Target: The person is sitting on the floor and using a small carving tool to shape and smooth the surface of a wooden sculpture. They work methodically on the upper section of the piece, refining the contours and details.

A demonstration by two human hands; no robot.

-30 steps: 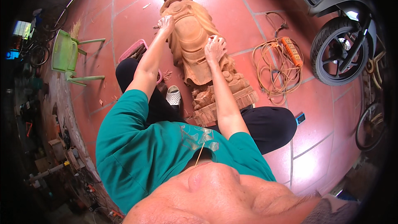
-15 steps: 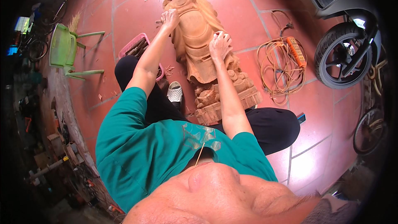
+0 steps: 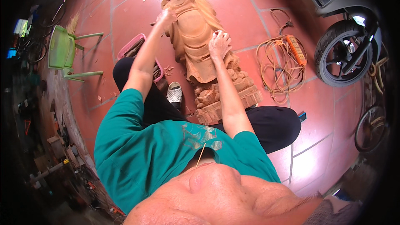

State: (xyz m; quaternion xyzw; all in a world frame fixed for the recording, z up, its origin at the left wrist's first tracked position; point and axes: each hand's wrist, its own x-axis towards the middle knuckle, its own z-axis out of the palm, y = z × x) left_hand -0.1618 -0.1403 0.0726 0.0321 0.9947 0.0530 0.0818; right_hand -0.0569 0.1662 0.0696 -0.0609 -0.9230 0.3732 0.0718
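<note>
A carved wooden statue [image 3: 193, 29] in a draped robe lies on its back on the floor in front of me. Its ornate base [image 3: 227, 100] is nearest my body. My left hand [image 3: 167, 16] is closed at the statue's upper left edge, slightly blurred. A small dark tip shows beside it; what it holds is too small to make out. Farther down, my right hand [image 3: 219, 45] rests with curled fingers on the robe's right edge, gripping the statue there.
A pink basket [image 3: 132, 43] of dark-handled tools stands by my left knee. A green chair [image 3: 62, 50] is on the left. To the right lie a coiled cable [image 3: 275, 71] and an orange power strip [image 3: 296, 50], beside a motorbike wheel [image 3: 346, 54]. Wood chips lie on the tiles.
My left hand has shifted slightly to the left along the statue's edge and is now blurred. My right hand stays in place on the robe.
</note>
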